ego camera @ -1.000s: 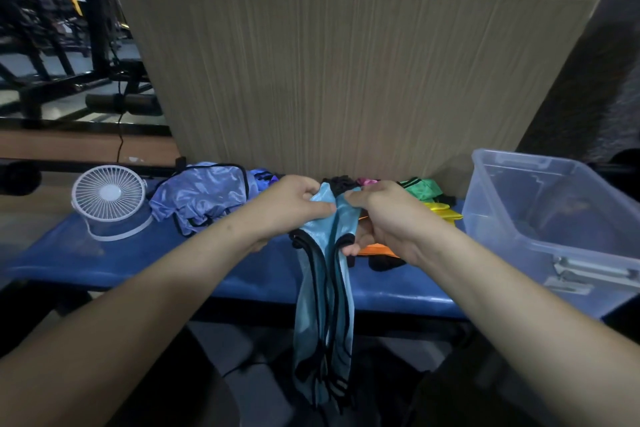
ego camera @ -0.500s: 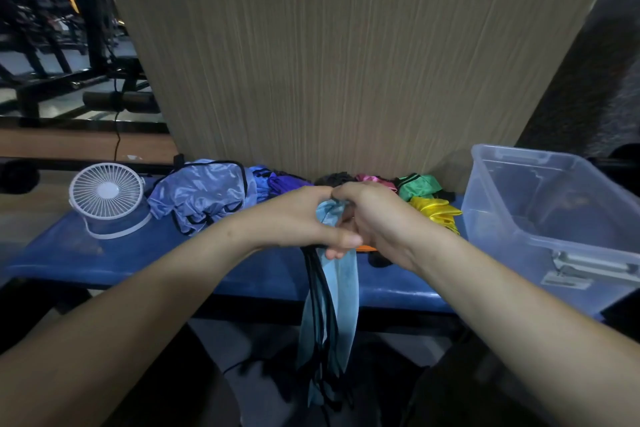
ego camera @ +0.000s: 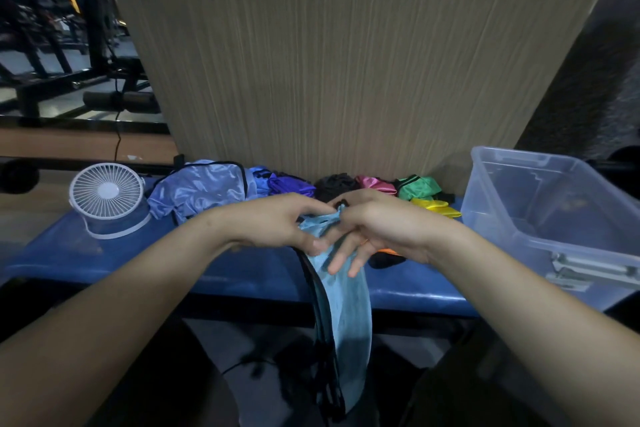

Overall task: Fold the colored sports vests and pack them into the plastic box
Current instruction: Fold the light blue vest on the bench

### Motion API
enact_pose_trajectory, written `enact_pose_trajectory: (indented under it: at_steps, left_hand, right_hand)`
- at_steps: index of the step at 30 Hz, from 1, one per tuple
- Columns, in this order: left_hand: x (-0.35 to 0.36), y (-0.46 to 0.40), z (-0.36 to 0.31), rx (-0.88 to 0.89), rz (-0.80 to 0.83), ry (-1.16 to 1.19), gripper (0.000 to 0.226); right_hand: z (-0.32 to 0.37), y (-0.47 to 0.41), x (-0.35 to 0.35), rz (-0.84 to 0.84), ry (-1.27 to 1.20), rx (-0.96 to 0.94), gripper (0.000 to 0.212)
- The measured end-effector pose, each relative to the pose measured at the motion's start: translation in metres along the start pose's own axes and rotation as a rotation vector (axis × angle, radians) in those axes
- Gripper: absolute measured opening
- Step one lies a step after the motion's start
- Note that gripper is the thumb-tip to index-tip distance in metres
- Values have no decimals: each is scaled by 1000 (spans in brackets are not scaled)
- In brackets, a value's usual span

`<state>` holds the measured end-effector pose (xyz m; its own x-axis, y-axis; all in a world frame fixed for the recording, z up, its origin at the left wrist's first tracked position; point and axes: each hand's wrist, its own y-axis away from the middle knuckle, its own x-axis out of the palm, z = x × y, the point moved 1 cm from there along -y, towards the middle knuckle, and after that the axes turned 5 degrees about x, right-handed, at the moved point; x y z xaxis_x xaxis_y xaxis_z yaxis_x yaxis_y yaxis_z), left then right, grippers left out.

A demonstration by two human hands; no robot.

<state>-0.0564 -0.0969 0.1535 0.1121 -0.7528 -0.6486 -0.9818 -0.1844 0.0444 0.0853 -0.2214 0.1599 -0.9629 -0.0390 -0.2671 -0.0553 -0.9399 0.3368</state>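
A light blue vest (ego camera: 343,315) with black trim hangs folded lengthwise in front of the blue bench (ego camera: 242,274). My left hand (ego camera: 287,222) grips its top edge. My right hand (ego camera: 374,229) pinches the same top edge with thumb and forefinger, its other fingers straight against the cloth. Along the wall lies a row of crumpled vests: pale lilac (ego camera: 201,189), purple (ego camera: 287,185), black (ego camera: 337,184), pink (ego camera: 375,184), green (ego camera: 419,187), yellow (ego camera: 436,210). An orange vest (ego camera: 384,251) peeks out under my right hand. The clear plastic box (ego camera: 554,218) stands on the bench at the right, with no vests visible inside.
A small white desk fan (ego camera: 105,196) stands on the bench's left end. A wood-grain panel (ego camera: 346,62) rises right behind the bench. Gym equipment (ego camera: 69,45) fills the far left background. Dark floor lies below the bench's front edge.
My hands came together at the vest's top, folding it narrower. My right hand's lower fingers have now straightened against the cloth. The hanging vest looks flatter.
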Motion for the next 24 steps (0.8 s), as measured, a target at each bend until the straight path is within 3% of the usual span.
enact_pose_trajectory:
  at_steps: [6, 11, 18, 22, 24]
  left_hand:
    - [-8, 2, 4, -9, -73, 47, 47]
    - [-13, 5, 6, 18, -105, -7, 45]
    - [-14, 4, 10, 40, -141, -309, 47]
    - [-2, 0, 10, 34, -160, -360, 17]
    - [3, -3, 5, 35, -189, -361, 19]
  right_hand:
    - [-11, -4, -5, -319, 498, -57, 6]
    - [-10, -5, -9, -611, 970, -158, 23]
    - [-14, -8, -12, -518, 889, -286, 24]
    - [-14, -15, -5, -568, 821, -396, 19]
    - [-13, -18, 0, -560, 822, -421, 18]
